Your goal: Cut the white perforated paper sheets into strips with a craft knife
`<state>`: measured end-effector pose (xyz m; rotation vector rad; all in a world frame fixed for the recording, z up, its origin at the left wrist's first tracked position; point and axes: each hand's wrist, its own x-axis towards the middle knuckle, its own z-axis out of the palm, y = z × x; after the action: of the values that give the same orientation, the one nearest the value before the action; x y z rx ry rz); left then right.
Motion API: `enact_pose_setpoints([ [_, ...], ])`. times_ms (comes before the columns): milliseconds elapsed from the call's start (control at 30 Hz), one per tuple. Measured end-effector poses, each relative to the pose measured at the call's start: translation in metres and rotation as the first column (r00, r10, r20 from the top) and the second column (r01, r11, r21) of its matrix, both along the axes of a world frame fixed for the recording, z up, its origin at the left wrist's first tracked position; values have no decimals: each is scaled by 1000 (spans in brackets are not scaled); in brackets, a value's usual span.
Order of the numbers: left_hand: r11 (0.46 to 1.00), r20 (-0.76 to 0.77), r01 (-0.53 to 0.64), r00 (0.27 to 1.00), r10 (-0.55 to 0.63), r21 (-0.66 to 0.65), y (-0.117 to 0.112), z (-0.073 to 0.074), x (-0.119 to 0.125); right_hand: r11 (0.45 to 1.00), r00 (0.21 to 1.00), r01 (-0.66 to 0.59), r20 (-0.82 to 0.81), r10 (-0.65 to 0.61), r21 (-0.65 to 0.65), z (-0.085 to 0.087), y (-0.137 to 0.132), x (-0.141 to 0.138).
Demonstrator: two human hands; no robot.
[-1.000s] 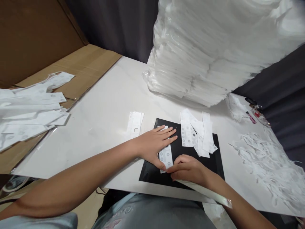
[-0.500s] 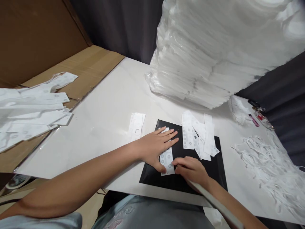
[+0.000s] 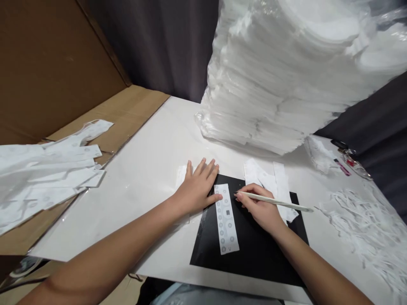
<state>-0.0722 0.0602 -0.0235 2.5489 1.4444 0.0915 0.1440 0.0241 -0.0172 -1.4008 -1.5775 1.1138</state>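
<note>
A narrow white strip [image 3: 226, 219] printed with small circles lies lengthwise on a black mat [image 3: 254, 250]. My left hand [image 3: 197, 186] rests flat on the table with fingers spread, its thumb touching the strip's upper left edge. My right hand [image 3: 258, 205] is closed round a thin white stick-like tool [image 3: 280, 202], whose tip points left at the strip's top end. A small heap of similar white strips [image 3: 270, 180] lies on the mat's far edge, partly behind my right hand.
A tall stack of white sheets in plastic [image 3: 295, 72] fills the back right. More strips [image 3: 47, 178] lie on cardboard [image 3: 127, 110] at left. White trimmings [image 3: 365, 220] are heaped at right, by keys [image 3: 349, 163]. The white tabletop [image 3: 143, 169] stretches between.
My left hand slid off the strip to its left side, uncovering it. My right hand lifted from the strip's lower end and now holds the white tool up by its top. The view tilted.
</note>
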Motion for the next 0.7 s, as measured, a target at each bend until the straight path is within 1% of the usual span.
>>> enact_pose_setpoints([
  [133, 995, 19, 33, 999, -32, -92, -2, -1, 1, 999, 999, -45, 25, 44, 16, -10, 16, -15],
  [233, 992, 23, 17, 1000, -14, -124, -2, 0, 3, 998, 998, -52, 37, 53, -22, -15, 18, -18],
  [333, 988, 22, 9, 1000, -5, -153, -2, 0, 3, 998, 998, -45, 41, 47, -42, -17, 17, -17],
  [567, 990, 42, 13, 999, -7, -143, 0, -6, 1, 998, 995, -60, 77, 60, -5, -19, 18, -18],
  [700, 988, 46, 16, 999, -9, -155, 1, -6, 1, 998, 993, -64, 97, 60, 29, -20, 18, -18],
])
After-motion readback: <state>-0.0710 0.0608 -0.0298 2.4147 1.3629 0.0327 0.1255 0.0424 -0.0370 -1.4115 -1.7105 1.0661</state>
